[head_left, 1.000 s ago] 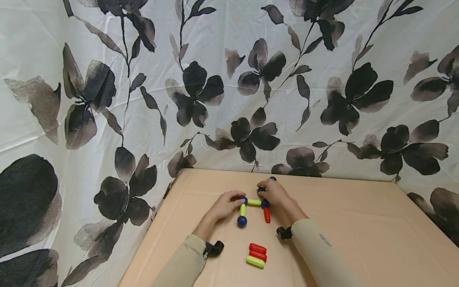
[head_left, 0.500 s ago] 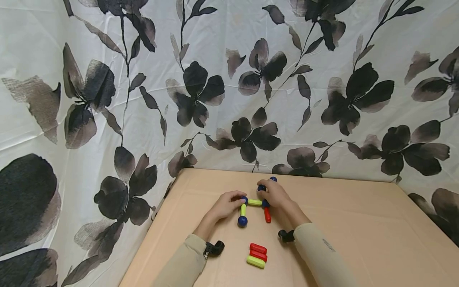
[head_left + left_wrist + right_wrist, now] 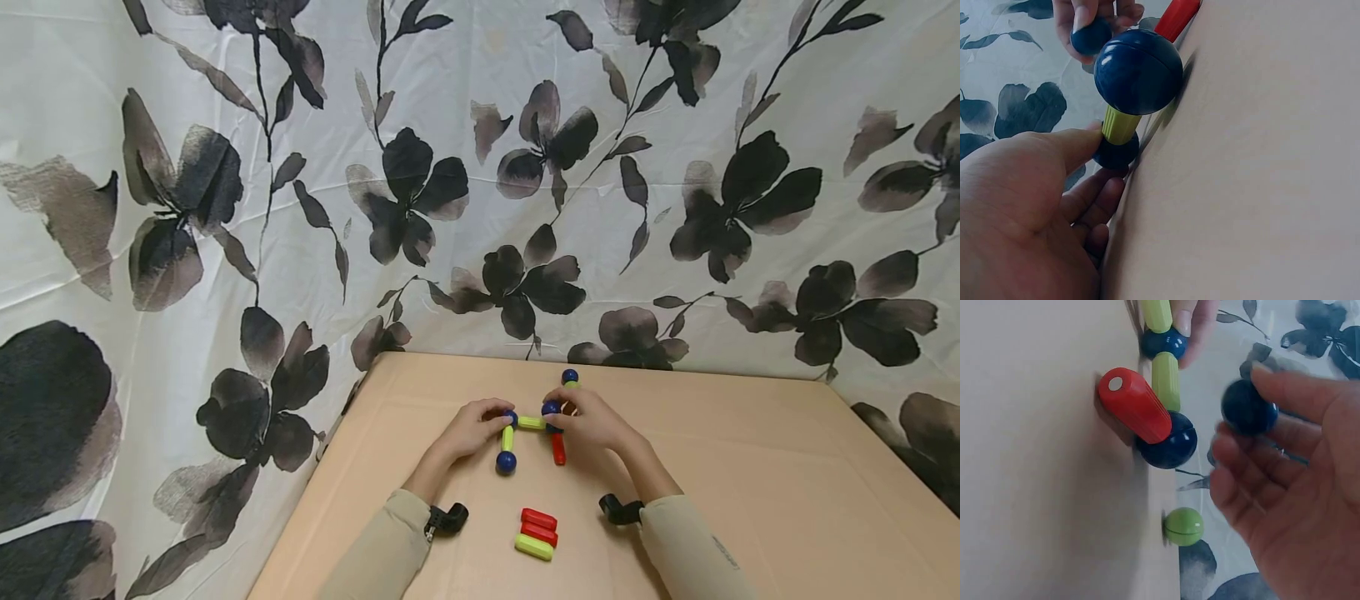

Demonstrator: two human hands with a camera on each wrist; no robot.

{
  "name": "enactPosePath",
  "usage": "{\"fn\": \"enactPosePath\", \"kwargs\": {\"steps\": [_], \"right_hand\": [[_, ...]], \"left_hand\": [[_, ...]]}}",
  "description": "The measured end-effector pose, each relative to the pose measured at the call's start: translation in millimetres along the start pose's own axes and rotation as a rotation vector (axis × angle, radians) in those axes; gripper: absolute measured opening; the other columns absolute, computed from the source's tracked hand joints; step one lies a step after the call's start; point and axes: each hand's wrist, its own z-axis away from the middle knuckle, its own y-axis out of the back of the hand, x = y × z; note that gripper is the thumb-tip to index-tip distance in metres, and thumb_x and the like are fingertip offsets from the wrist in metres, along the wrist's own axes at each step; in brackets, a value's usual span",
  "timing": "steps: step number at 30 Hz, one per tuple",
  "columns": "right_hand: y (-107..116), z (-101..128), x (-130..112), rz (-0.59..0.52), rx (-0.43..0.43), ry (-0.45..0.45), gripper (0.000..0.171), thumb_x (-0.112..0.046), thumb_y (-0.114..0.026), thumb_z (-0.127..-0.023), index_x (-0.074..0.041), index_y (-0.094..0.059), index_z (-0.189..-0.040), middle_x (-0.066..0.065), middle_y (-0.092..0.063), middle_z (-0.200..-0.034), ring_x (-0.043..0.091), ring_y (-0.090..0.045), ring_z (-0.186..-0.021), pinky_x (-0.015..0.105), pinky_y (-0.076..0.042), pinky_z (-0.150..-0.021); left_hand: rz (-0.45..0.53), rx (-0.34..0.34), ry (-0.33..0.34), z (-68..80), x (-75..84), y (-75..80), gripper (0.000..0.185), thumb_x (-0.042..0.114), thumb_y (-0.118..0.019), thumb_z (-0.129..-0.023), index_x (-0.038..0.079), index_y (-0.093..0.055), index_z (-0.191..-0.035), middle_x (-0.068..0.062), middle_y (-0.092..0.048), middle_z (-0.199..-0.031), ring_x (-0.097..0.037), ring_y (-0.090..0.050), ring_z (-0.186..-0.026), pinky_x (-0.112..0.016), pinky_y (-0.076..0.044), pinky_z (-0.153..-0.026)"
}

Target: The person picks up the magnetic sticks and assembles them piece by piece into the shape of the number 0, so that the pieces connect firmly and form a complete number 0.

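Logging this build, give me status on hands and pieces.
Left hand pinches corner ball. Right hand holds loose blue ball above the frame. Nothing blocking.

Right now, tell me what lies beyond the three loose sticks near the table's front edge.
Beyond the loose sticks lies a frame of blue balls and sticks; the left hand and right hand grip its far corners. The hands cover the joints there.

Rod-and-ball frame [image 3: 529, 423] lying mid-table [image 3: 750, 467], left hand [image 3: 468, 429] at its nine o'clock, right hand [image 3: 592, 421] at three, three loose rods [image 3: 537, 533] at six near the front edge, lone ball [image 3: 570, 377] at one.
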Motion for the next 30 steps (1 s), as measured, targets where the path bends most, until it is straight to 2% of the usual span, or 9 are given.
{"fn": "enactPosePath", "kwargs": {"steps": [3, 6, 14, 22, 26, 30], "right_hand": [[1, 7, 1, -0.046, -0.049, 0.023, 0.033, -0.03, -0.072, -0.099, -0.01, -0.069, -0.125, 0.002, -0.067, -0.105, 0.022, -0.058, -0.097, 0.032, -0.052, -0.082], [1, 11, 2, -0.071, -0.072, 0.033, 0.031, -0.03, -0.071, -0.099, -0.013, -0.069, -0.124, 0.002, -0.066, -0.103, 0.023, -0.056, -0.096, 0.034, -0.049, -0.082], [9, 18, 3, -0.043, -0.087, 0.078, 0.036, -0.012, -0.072, -0.093, -0.005, -0.068, -0.129, 0.004, -0.067, -0.104, 0.023, -0.057, -0.092, 0.03, -0.052, -0.077], [14, 21, 5, -0.021, -0.142, 0.081, 0.029, -0.024, -0.08, -0.092, -0.015, -0.075, -0.12, -0.002, -0.069, -0.102, 0.022, -0.056, -0.09, 0.03, -0.05, -0.075], [15, 21, 5, -0.023, -0.115, 0.086, 0.033, -0.017, -0.079, -0.092, -0.011, -0.073, -0.124, 0.001, -0.07, -0.104, 0.023, -0.056, -0.09, 0.031, -0.05, -0.075], [16, 21, 6, -0.037, -0.107, 0.085, 0.035, -0.006, -0.076, -0.088, -0.01, -0.072, -0.123, 0.005, -0.069, -0.106, 0.024, -0.056, -0.09, 0.032, -0.051, -0.076]], "left_hand": [[-0.007, -0.001, -0.008, -0.4, -0.5, -0.4, 0.035, 0.03, -0.062, -0.106, 0.012, -0.068, -0.136, 0.0, -0.071, -0.127, -0.017, -0.063, -0.116, -0.041, -0.05, -0.104], [-0.004, -0.003, -0.002, -0.6, -0.6, -0.4, 0.036, 0.029, -0.063, -0.106, 0.013, -0.068, -0.137, 0.001, -0.071, -0.127, -0.016, -0.062, -0.115, -0.039, -0.049, -0.104], [-0.008, -0.001, -0.01, -0.2, 0.8, 0.5, 0.036, 0.029, -0.063, -0.106, 0.012, -0.067, -0.137, 0.0, -0.071, -0.126, -0.016, -0.062, -0.112, -0.039, -0.05, -0.101], [-0.003, -0.003, -0.017, 0.1, -0.1, 0.6, 0.036, 0.028, -0.063, -0.105, 0.011, -0.068, -0.137, 0.0, -0.071, -0.125, -0.015, -0.063, -0.112, -0.038, -0.05, -0.1], [0.013, -0.001, -0.008, -0.3, -0.3, 0.0, 0.036, 0.028, -0.063, -0.105, 0.011, -0.068, -0.137, 0.001, -0.071, -0.124, -0.016, -0.062, -0.113, -0.04, -0.049, -0.102], [0.017, -0.002, -0.001, 0.2, 0.5, -0.3, 0.035, 0.028, -0.063, -0.106, 0.011, -0.068, -0.137, 0.002, -0.071, -0.123, -0.015, -0.062, -0.111, -0.04, -0.049, -0.101]]}}
